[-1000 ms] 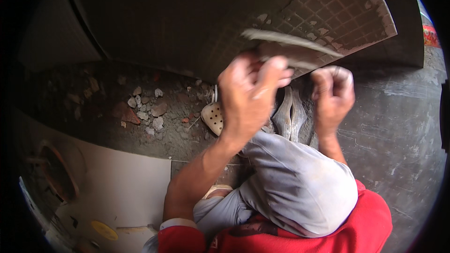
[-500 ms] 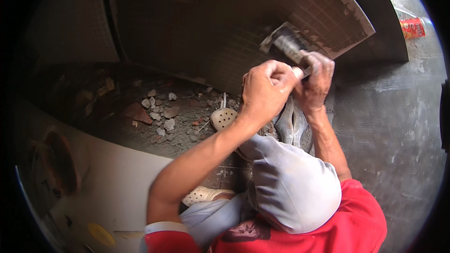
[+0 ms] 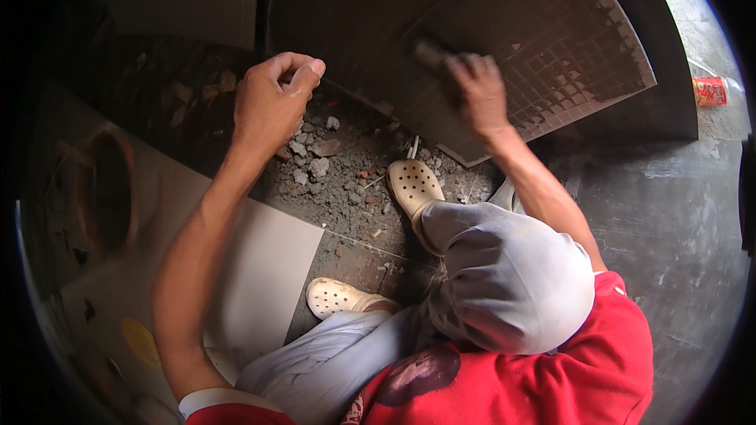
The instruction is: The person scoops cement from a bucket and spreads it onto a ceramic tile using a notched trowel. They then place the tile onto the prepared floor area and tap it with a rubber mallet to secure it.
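My right hand [image 3: 479,94] is wrapped round a scraper [image 3: 431,53], blurred by motion, against the face of a large tile [image 3: 543,39]. Dark grey paste covers much of that face, and a small grid pattern shows through toward its right side. Off to the left, my left hand [image 3: 272,102] is raised above the rubble with thumb and fingers pinched together. Whatever they hold, if anything, is hidden.
Broken rubble [image 3: 319,165] and grey mortar lie on the floor between the tile and my clog [image 3: 413,187]. A pale flat board [image 3: 268,267] lies at left, near a round orange-rimmed container [image 3: 130,197]. A red-labelled bottle [image 3: 710,91] is far right.
My hands have moved apart: the left went left, away from the scraper. My right hand has carried the scraper leftward and up across the tile. The view has shifted too.
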Demonstrator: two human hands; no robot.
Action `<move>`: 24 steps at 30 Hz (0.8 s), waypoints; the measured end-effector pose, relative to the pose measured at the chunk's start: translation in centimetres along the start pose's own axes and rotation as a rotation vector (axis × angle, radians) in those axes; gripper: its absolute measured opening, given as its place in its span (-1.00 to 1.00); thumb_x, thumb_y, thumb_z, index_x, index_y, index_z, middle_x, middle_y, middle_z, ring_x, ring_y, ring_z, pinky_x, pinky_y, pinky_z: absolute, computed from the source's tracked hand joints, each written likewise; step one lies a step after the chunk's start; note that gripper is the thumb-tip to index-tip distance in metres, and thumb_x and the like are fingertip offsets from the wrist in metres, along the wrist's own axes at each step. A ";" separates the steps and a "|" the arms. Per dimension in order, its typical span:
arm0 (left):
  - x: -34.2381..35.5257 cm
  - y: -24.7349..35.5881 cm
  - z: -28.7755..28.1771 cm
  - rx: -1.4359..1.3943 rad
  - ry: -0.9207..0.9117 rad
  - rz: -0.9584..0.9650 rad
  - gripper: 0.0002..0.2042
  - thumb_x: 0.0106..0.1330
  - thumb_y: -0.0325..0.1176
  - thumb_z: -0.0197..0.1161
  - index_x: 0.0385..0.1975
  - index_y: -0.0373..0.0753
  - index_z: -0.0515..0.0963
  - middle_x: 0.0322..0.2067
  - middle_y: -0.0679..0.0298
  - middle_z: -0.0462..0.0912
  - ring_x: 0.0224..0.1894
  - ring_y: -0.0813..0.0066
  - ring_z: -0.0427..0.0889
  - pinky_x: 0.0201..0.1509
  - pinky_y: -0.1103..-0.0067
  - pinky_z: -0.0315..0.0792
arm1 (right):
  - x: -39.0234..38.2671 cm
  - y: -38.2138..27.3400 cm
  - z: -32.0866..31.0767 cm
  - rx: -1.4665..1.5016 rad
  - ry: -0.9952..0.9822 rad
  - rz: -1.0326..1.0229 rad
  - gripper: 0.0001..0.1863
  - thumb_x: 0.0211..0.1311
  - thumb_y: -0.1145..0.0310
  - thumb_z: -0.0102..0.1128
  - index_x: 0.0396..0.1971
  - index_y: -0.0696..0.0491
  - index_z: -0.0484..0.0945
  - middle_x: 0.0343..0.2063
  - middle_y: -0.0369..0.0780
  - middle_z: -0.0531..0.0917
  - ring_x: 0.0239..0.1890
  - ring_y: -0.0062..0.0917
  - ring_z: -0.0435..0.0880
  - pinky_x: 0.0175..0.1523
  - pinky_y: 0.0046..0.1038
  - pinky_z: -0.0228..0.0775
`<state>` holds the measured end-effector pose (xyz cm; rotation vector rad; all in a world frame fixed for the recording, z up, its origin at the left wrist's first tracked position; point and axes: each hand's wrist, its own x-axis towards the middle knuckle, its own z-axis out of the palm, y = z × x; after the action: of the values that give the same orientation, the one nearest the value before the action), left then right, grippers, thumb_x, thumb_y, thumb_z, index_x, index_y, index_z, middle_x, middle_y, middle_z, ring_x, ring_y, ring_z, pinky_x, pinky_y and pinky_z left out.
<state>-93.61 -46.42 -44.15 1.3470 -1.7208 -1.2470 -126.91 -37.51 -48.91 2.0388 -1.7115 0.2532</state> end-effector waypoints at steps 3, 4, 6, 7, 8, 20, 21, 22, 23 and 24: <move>-1.0 -1.2 0.0 0.012 -0.004 -0.009 -0.71 0.39 -0.16 0.32 -0.24 -0.31 0.72 -0.53 0.39 0.66 -0.46 0.68 0.55 -0.32 0.62 0.44 | -3.1 -4.2 3.9 0.155 -0.255 -0.023 -0.37 -0.04 0.55 0.23 0.17 0.02 0.53 0.06 -0.06 0.52 0.09 -0.08 0.48 0.22 -0.12 0.43; -1.3 -1.6 0.1 0.018 0.000 -0.004 -0.71 0.39 -0.17 0.32 -0.24 -0.31 0.72 -0.53 0.39 0.67 -0.46 0.69 0.55 -0.33 0.62 0.44 | -4.0 -4.9 3.8 0.199 -0.344 0.025 -0.44 0.00 0.53 0.24 0.12 0.05 0.54 0.01 -0.05 0.54 0.05 -0.09 0.51 0.17 -0.13 0.45; -1.6 -2.1 0.3 0.015 -0.011 0.014 -0.71 0.40 -0.17 0.31 -0.24 -0.32 0.72 -0.52 0.38 0.67 -0.45 0.70 0.54 -0.34 0.64 0.43 | -5.5 -4.3 1.7 0.378 -0.197 0.184 -0.56 0.09 0.41 0.28 0.02 0.09 0.54 -0.09 -0.05 0.55 -0.02 -0.09 0.52 0.08 -0.11 0.43; -1.6 -2.2 0.3 -0.007 -0.024 -0.016 -0.70 0.40 -0.16 0.31 -0.23 -0.32 0.72 -0.48 0.37 0.69 -0.45 0.70 0.55 -0.34 0.64 0.43 | -6.1 -3.7 0.2 0.451 -0.150 0.282 -0.61 0.13 0.34 0.29 -0.02 0.11 0.53 -0.14 -0.05 0.55 -0.05 -0.09 0.53 0.04 -0.10 0.42; -1.5 -2.3 0.6 -0.034 -0.028 -0.027 -0.70 0.40 -0.15 0.31 -0.22 -0.32 0.72 -0.47 0.37 0.69 -0.44 0.69 0.56 -0.32 0.64 0.44 | -6.6 -2.7 -1.6 0.529 0.023 0.328 -0.69 0.16 0.39 0.25 -0.10 0.15 0.50 -0.22 -0.02 0.54 -0.13 -0.10 0.55 -0.03 -0.12 0.42; -1.1 -1.1 4.3 -0.060 -0.220 -0.006 -0.71 0.42 -0.18 0.28 -0.23 -0.33 0.70 -0.45 0.40 0.67 -0.40 0.68 0.56 -0.24 0.64 0.45 | -9.5 3.9 -6.9 0.156 0.438 0.867 -0.56 0.32 0.19 0.36 -0.10 0.25 0.44 -0.27 0.04 0.56 -0.20 -0.07 0.60 -0.05 -0.18 0.43; -1.2 -1.0 4.3 -0.060 -0.224 -0.010 -0.71 0.43 -0.18 0.28 -0.23 -0.33 0.70 -0.45 0.40 0.67 -0.40 0.68 0.56 -0.24 0.64 0.45 | -8.9 4.0 -6.3 0.143 0.436 0.868 -0.56 0.32 0.19 0.36 -0.11 0.25 0.44 -0.28 0.04 0.56 -0.21 -0.07 0.59 -0.06 -0.17 0.43; -1.2 -1.0 4.3 -0.057 -0.219 -0.003 -0.71 0.42 -0.18 0.29 -0.23 -0.33 0.70 -0.45 0.40 0.67 -0.39 0.68 0.56 -0.24 0.64 0.45 | -8.2 3.9 -5.8 0.131 0.435 0.868 -0.56 0.32 0.18 0.36 -0.12 0.25 0.45 -0.29 0.04 0.56 -0.22 -0.06 0.59 -0.07 -0.16 0.43; -1.3 -1.0 4.2 -0.056 -0.214 0.004 -0.71 0.42 -0.17 0.29 -0.23 -0.33 0.70 -0.45 0.40 0.66 -0.39 0.69 0.56 -0.24 0.64 0.45 | -7.5 3.6 -5.1 0.094 0.468 0.778 -0.59 0.28 0.19 0.40 -0.18 0.23 0.47 -0.33 0.01 0.57 -0.29 -0.10 0.59 -0.14 -0.17 0.43; -1.3 -1.0 4.1 -0.052 -0.202 0.007 -0.70 0.42 -0.17 0.29 -0.23 -0.33 0.69 -0.45 0.40 0.66 -0.38 0.69 0.56 -0.24 0.64 0.45 | -6.7 3.2 -4.4 0.057 0.500 0.688 -0.61 0.24 0.20 0.43 -0.24 0.20 0.49 -0.37 -0.02 0.58 -0.36 -0.14 0.59 -0.21 -0.17 0.44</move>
<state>-96.49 -43.98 -46.49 1.2185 -1.8138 -1.4556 -130.72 -29.94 -47.20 1.1926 -1.9951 0.9455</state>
